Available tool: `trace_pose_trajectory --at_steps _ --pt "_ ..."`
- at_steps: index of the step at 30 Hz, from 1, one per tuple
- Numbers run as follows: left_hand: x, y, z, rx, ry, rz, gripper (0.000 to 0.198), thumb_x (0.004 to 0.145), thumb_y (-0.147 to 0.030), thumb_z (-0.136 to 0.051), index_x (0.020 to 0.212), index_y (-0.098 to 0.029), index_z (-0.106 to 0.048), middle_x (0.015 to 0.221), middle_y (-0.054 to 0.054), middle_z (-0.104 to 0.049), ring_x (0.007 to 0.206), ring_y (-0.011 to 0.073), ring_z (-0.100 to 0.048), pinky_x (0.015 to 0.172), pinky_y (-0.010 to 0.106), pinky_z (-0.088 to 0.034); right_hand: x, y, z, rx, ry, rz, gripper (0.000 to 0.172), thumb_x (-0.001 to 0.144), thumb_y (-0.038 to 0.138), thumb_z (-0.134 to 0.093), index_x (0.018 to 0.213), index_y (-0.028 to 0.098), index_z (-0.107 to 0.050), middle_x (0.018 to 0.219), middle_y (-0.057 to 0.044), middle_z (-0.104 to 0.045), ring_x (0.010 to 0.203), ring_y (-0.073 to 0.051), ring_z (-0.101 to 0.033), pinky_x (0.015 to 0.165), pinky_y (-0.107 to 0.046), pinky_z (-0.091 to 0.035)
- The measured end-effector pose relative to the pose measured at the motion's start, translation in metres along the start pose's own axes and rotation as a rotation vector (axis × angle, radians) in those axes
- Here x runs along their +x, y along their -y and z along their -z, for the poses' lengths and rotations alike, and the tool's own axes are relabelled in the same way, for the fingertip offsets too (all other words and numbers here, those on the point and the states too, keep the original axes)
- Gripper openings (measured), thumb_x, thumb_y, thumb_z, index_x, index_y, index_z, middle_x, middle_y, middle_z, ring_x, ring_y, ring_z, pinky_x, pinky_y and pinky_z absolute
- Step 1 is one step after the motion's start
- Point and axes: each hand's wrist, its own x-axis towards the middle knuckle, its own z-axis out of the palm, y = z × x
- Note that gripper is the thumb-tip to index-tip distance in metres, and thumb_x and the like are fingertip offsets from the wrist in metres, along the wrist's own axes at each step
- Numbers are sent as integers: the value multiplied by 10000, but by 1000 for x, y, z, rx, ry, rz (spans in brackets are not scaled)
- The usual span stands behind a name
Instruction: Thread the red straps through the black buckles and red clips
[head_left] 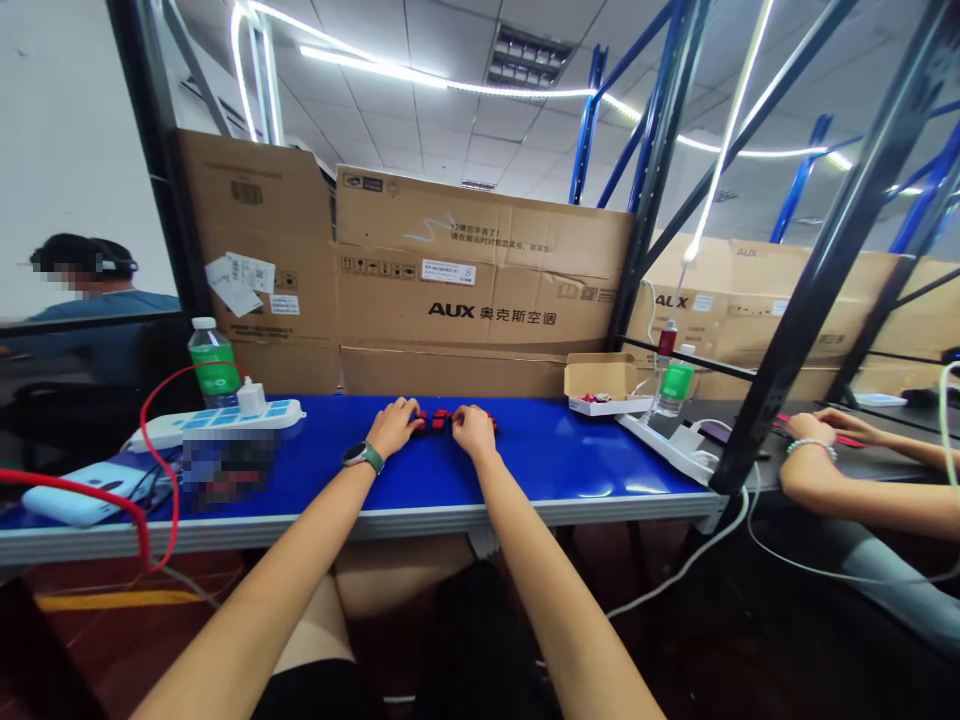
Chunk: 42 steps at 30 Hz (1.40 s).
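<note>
bright led strips (375,67) o/head, glare on blue tbl (540,455), dim below, edges stretched.

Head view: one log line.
left hand: at red-black piece; right hand: at second piece; middle piece: between hands; open box: right of hands, on blue table

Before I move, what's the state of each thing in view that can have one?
Small red-and-black pieces: in a row
Left hand: at left end, grip unclear
Right hand: at right end, grip unclear
Brown-and-white cardboard box: lid open
Clear plastic green-labelled bottles: capped
White plastic power strips: chargers plugged in
White LED strips: lit
</note>
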Motion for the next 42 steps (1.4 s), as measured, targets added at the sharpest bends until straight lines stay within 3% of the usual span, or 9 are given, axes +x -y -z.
trace_pose_trajectory --at_steps 4,8,14,17,24,27,31,36,42 --pt "2 -2 -1 -46 63 -55 214 1003 -351 -461 994 -227 -635 1034 74 -637 962 218 -625 811 306 -459 2 1 -6 -8 63 66 317 865 132 -522 1066 223 -750 1125 -81 -719 1034 -215 -652 889 -270 -456" --pt "4 -1 -4 -91 108 -89 239 1004 -345 -442 1002 -237 -655 1071 69 -643 994 216 -629 817 312 -456 2 2 -1 -26 125 89 386 842 99 -529 1123 252 -745 1139 -67 -725 1104 -237 -611 929 -300 -439" --pt "1 -2 0 -142 98 -49 247 973 -344 -477 1132 -255 -643 1217 81 -619 1141 254 -600 907 385 -475 -4 -1 7 -120 -105 -296 371 890 182 -517 1226 186 -675 1331 -181 -592 1259 -320 -492 1001 -467 -386" --pt "0 -3 -1 -151 88 -95 375 967 -388 -490 1323 -313 -582 1440 77 -522 1313 285 -503 1013 454 -438 -6 -8 2 -131 -9 -410 423 875 208 -546 1285 188 -648 1375 -201 -549 1268 -356 -492 1010 -533 -365" --pt "2 0 -11 -132 191 -127 485 1007 -411 -403 1487 -355 -451 1579 55 -426 1381 288 -457 1098 515 -365 4 -18 -1 -75 180 -299 366 953 135 -458 1273 211 -620 1197 -140 -688 1164 -256 -607 1002 -462 -378" --pt "4 5 -14 -151 167 -100 475 1017 -336 -365 1484 -353 -454 1555 49 -459 1383 268 -460 1094 506 -375 7 -21 3 -18 130 -329 366 1000 203 -447 1341 247 -570 1153 -121 -709 1132 -256 -619 989 -465 -386" --pt "7 11 -18 -200 131 -107 483 990 -239 -372 1440 -350 -507 1510 29 -506 1379 240 -473 1110 473 -382 8 -25 7 -19 25 -344 400 948 114 -472 1244 308 -658 1240 -97 -678 1197 -263 -568 973 -437 -397" --pt "9 17 -24 -244 153 -125 479 937 -182 -428 1375 -305 -579 1480 37 -528 1352 228 -504 1120 430 -404 7 -27 7 42 144 -300 510 870 40 -488 1226 340 -696 1164 -56 -719 1177 -247 -579 1000 -442 -403" --pt "7 17 -24 -293 149 -146 478 923 -198 -463 1374 -295 -588 1459 38 -553 1336 222 -516 1147 413 -383 9 -28 2 100 167 -201 575 813 14 -479 1222 360 -687 1166 -11 -727 1234 -246 -551 1022 -429 -409"
